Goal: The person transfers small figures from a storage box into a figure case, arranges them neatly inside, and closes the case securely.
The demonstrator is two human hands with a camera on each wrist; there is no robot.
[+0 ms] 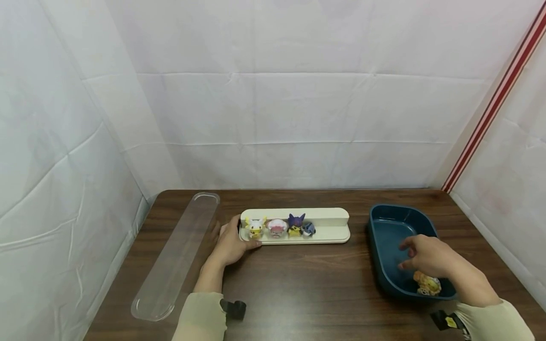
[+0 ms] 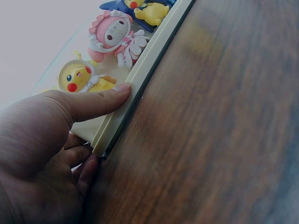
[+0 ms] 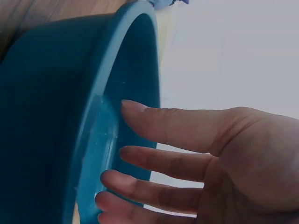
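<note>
My left hand (image 1: 230, 246) grips the left end of the cream tray (image 1: 328, 227), just below the middle of the head view: my thumb (image 2: 100, 100) presses along its front rim and my other fingers curl under the end. Right beside the thumb stands the yellow figure (image 2: 79, 79), then the pink figure (image 2: 114, 35), the purple-hatted figure (image 1: 295, 224) and the small blue figure (image 1: 308, 229), all in a row in the tray's left half. My right hand (image 1: 426, 258) hovers over the dark teal bin (image 1: 386, 222) at the lower right, fingers spread and loosely straight, holding nothing. An orange figure (image 1: 428, 284) lies in the bin's near corner, just below my palm. A clear lid (image 1: 177, 255) lies on the brown table (image 1: 307, 293) at the lower left.
</note>
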